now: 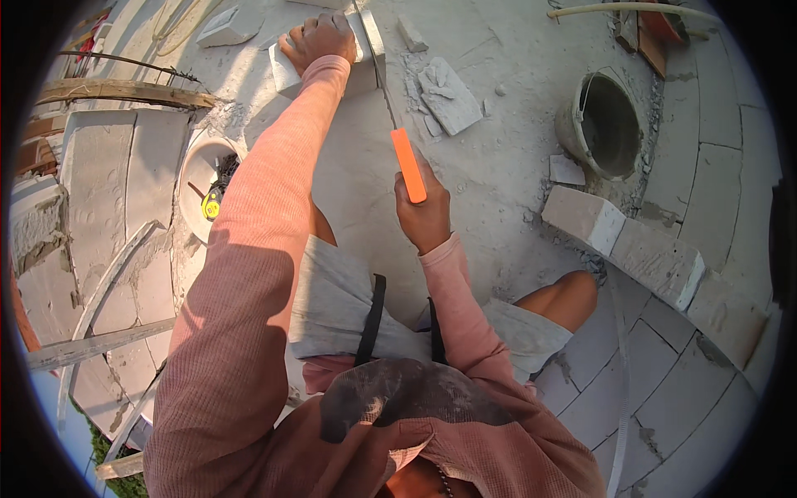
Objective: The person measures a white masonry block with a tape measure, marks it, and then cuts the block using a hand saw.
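Near the top of the head view lies a pale grey building block [364, 81]. My left hand [320, 40] presses down on its top with the fingers curled, my arm stretched far forward. In my right hand [426, 212] is a handsaw [408, 166], held by its bright orange handle. The thin blade runs away from me along the block's right side, where a narrow strip of block [372, 37] stands beyond it. How deep the blade sits in the block I cannot tell.
Broken slab pieces [451, 98] lie right of the block on the dusty floor. A bucket [573, 124] and a row of blocks [656, 257] stand right. On the left are a round basin [189, 187] holding a yellow tape measure [212, 202], and wooden planks [133, 93].
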### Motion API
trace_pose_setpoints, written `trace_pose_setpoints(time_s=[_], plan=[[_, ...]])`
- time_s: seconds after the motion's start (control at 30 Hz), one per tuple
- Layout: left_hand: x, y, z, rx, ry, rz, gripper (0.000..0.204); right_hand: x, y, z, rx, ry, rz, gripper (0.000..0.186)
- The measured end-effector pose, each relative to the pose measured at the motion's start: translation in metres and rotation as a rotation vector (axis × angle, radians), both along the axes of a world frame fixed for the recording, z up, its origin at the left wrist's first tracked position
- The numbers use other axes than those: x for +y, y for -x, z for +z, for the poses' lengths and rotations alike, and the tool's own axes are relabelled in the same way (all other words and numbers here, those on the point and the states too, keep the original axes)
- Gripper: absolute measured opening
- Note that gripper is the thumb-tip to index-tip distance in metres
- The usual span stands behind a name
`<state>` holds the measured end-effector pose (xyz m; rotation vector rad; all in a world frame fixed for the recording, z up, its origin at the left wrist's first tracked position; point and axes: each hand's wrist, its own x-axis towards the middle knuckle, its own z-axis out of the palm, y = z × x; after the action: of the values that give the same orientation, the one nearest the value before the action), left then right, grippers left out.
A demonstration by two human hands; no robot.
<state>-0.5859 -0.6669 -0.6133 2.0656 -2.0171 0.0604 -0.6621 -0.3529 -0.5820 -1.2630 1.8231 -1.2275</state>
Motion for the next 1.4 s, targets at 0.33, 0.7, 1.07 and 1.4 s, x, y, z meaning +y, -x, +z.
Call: trace_pose_setpoints(time_s=[0.33,0.7,1.07,1.4], plan=[[-0.005,0.000,0.004,0.001,-0.018,-0.020,0.039,-0.018,0.011,-0.006,0.036,-0.082,-0.012,0.061],[-0.010,-0.003,0.001,-0.086,0.082,-0.066,0.034,0.073,0.004,0.034,0.080,-0.076,-0.052,0.063],[-0.003,0.003,0.006,-0.060,-0.018,0.001,0.035,0.092,-0.006,0.063,0.105,-0.053,-0.046,0.068],[-0.012,0.002,0.000,-0.046,0.004,-0.011,0.036,0.036,-0.004,-0.003,-0.021,-0.066,-0.020,0.064]])
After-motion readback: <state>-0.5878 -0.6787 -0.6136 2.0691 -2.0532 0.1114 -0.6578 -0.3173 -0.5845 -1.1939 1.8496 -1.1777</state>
